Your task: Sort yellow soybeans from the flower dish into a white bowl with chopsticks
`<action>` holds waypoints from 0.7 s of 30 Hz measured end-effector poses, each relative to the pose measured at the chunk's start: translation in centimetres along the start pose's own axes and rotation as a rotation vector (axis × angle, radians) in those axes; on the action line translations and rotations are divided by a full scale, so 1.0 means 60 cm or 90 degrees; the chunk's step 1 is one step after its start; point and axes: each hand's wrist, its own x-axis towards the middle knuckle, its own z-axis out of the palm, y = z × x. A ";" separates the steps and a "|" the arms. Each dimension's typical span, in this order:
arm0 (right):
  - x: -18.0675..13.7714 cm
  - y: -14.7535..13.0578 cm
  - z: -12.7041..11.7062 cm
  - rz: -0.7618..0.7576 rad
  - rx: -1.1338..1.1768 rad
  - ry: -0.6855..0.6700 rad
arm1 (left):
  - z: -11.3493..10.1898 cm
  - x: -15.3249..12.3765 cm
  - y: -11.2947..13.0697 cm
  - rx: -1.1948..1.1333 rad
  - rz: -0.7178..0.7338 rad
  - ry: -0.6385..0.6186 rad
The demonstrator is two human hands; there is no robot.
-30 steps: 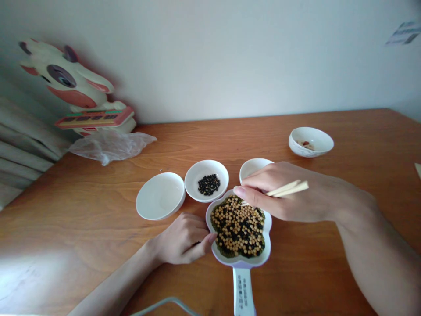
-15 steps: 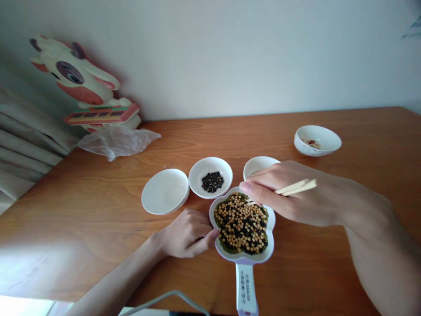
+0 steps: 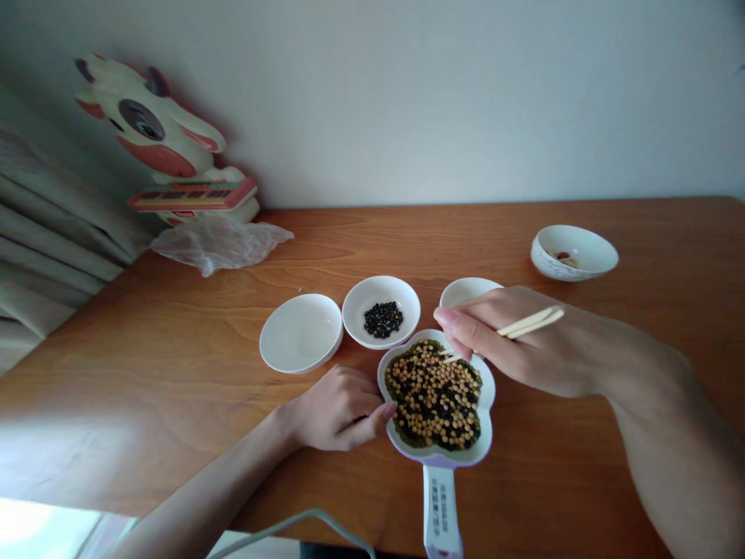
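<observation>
In the head view my right hand (image 3: 494, 334) grips a pair of pale chopsticks (image 3: 531, 321), their tips down among the beans near the top of a white, flower-shaped pan (image 3: 489, 423) with a lilac edge. A mix of yellow, black and green beans (image 3: 434, 396) covers the pan's bottom. My left hand (image 3: 343, 410) is closed at the pan's left edge, thumb over the rim. Behind the pan stands a white bowl of black beans (image 3: 382, 319). To its left is an empty white bowl (image 3: 301, 334). Another white bowl (image 3: 469, 289) is partly hidden behind my right hand.
A patterned white bowl (image 3: 573, 252) with a few bits inside stands at the back right. At the back left are a cow-shaped toy keyboard (image 3: 186, 155) and a crumpled clear plastic bag (image 3: 224, 244). A pale cable (image 3: 317, 514) crosses the table's front edge (image 3: 273, 536).
The view has shifted slightly, so the table items sit a little farther right. My right hand keeps the chopsticks' tips in the beans, and my left hand stays at the pan's rim.
</observation>
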 end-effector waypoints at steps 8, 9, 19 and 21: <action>-0.008 0.004 -0.015 0.012 0.038 -0.012 | -0.001 0.000 -0.001 -0.005 0.000 -0.007; -0.010 0.003 -0.018 0.014 0.056 -0.013 | -0.001 0.000 -0.001 -0.006 0.000 -0.010; -0.013 -0.007 -0.013 0.006 0.077 -0.038 | -0.001 -0.001 -0.001 -0.004 -0.006 -0.014; -0.014 -0.008 -0.013 0.005 0.073 -0.038 | 0.000 -0.002 -0.002 -0.005 -0.008 -0.016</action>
